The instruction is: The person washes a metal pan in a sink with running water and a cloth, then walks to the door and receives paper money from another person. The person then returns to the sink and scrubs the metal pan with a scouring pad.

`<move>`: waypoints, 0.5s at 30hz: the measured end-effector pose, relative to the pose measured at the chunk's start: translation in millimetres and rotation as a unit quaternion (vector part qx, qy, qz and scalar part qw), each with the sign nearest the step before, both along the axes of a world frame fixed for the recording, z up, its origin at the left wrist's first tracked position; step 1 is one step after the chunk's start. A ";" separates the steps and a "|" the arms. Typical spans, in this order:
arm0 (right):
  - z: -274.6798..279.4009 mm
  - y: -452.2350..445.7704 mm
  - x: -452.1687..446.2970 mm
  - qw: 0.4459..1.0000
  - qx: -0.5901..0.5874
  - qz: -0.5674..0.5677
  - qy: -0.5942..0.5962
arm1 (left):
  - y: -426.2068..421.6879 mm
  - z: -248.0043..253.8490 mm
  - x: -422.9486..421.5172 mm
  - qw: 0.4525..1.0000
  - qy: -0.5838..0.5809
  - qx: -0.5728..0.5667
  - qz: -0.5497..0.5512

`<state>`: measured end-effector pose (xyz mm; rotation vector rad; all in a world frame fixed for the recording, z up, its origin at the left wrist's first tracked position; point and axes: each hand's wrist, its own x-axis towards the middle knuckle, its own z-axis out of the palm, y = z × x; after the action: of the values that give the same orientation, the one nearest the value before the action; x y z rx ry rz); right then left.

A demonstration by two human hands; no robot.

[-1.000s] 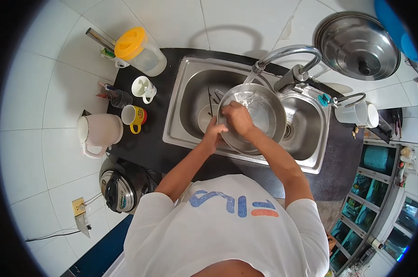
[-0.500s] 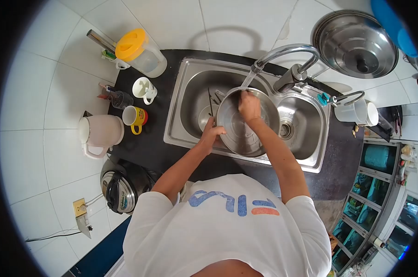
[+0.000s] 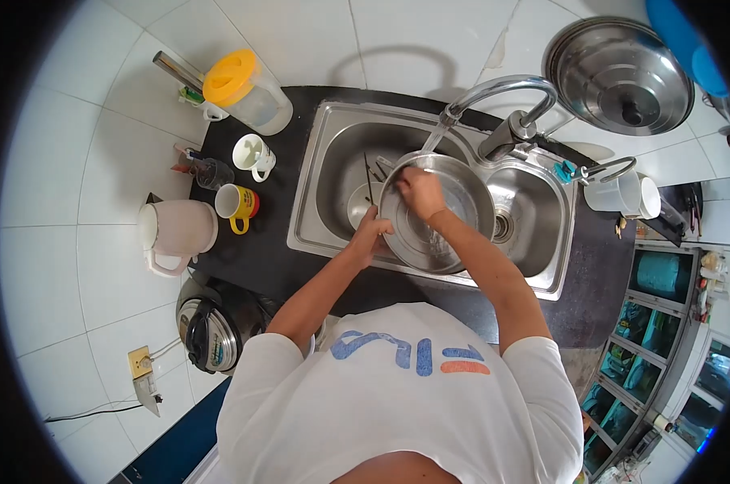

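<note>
A round metal basin is tilted over the double sink, under water running from the curved faucet. My left hand grips its left rim, thumb on the inner side. My right hand is inside the basin, against the upper left of its inner wall, with the fingers curled; whatever they may hold is hidden. Some water lies in the basin. Behind its left edge, a pale bowl and dark thin utensils sit in the left sink compartment.
Left on the black counter are a yellow-lidded pitcher, a white mug, a yellow mug and a pink kettle. A rice cooker stands below. At right are a large metal lid and a clear container.
My right hand moved up and right along the inner wall, then back to the left side. The basin shifted slightly. My left hand stays on its rim.
</note>
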<state>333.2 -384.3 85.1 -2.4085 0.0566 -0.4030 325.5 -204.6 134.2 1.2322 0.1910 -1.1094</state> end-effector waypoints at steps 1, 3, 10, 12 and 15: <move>-9.5 -8.8 4.4 0.998 -0.035 -0.051 0.004 | -0.5 -5.6 -3.1 1.000 -0.003 0.006 0.012; -14.7 -23.2 0.9 0.986 -0.084 -0.131 0.065 | 0.0 -11.0 -7.2 0.999 -0.005 0.020 0.031; 5.9 -48.3 -27.5 0.975 -0.040 -0.106 0.193 | 14.1 -12.8 -4.2 0.996 -0.010 0.016 0.083; 25.9 -45.7 -39.0 0.983 -0.018 -0.049 0.178 | 14.8 -9.6 1.0 0.996 -0.013 0.010 0.091; 36.4 -35.9 -58.3 0.988 -0.064 0.031 0.134 | 15.6 -9.5 5.1 0.995 -0.026 0.018 0.098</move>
<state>274.8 -420.2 121.4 -2.5699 0.0775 -0.0530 330.5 -189.0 124.7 1.2447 0.2873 -0.9057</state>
